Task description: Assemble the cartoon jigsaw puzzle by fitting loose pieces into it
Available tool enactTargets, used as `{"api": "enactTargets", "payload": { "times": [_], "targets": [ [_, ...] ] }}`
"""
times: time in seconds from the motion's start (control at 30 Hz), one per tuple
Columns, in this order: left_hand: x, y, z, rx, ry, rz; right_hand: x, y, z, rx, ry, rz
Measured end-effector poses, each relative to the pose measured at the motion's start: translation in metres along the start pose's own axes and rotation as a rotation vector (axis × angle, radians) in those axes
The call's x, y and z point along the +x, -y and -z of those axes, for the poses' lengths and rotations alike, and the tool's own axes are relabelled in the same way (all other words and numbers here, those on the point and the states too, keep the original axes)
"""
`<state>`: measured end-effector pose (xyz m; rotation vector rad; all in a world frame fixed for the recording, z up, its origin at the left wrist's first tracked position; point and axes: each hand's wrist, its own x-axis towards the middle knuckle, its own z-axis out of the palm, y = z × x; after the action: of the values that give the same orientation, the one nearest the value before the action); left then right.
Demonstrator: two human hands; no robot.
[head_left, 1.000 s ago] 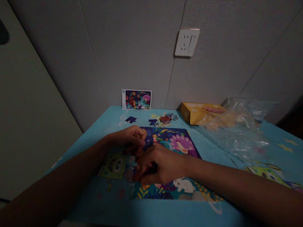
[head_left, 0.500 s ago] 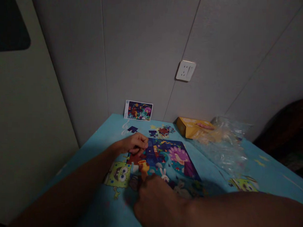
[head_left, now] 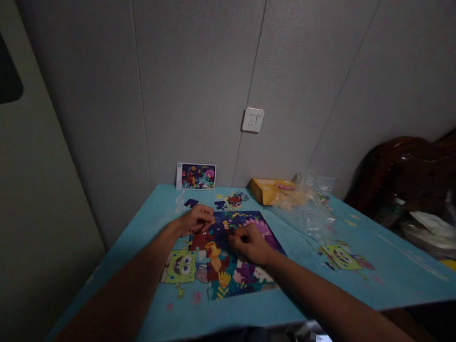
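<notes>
A partly assembled jigsaw puzzle (head_left: 229, 283) with colourful animal pictures lies on the blue table, its left side uneven. My left hand (head_left: 197, 220) is closed, fingers curled, at the puzzle's upper left edge; whatever may be in the fingers is hidden. Over the puzzle's middle, my right hand (head_left: 251, 243) has thumb and fingers pinched together, and I cannot make out what is between them. Two loose dark blue puzzle pieces lie beyond the puzzle: one piece (head_left: 191, 203) behind my left hand, another piece (head_left: 220, 205) near the top edge.
A small picture card (head_left: 198, 177) leans against the wall at the back. To its right are a yellow box (head_left: 266, 191) and crumpled clear plastic bags (head_left: 308, 216). Cartoon figures (head_left: 182, 266) decorate the tabletop (head_left: 151, 313). A dark wooden chair back (head_left: 411, 162) stands at the right.
My right hand has moved up and away from the puzzle's lower left part to its middle, uncovering the lower pieces. My left hand stays at the upper left edge. The camera view has shifted.
</notes>
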<state>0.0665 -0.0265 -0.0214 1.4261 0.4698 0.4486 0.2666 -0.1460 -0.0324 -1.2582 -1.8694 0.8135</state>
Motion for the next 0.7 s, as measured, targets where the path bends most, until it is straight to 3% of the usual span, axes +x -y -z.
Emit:
{"api": "enactTargets", "payload": {
  "times": [0.2,0.5,0.7],
  "targets": [
    [-0.004,-0.004,-0.005,0.041,-0.034,0.005,0.003,0.003,-0.001,0.052,-0.053,-0.035],
    [-0.012,-0.002,-0.004,0.058,-0.113,-0.002,0.007,0.004,0.001,0.110,-0.215,0.089],
    [-0.015,-0.011,-0.015,0.052,-0.170,0.007,0.011,-0.001,0.004,0.273,-0.127,-0.049]
  ]
}}
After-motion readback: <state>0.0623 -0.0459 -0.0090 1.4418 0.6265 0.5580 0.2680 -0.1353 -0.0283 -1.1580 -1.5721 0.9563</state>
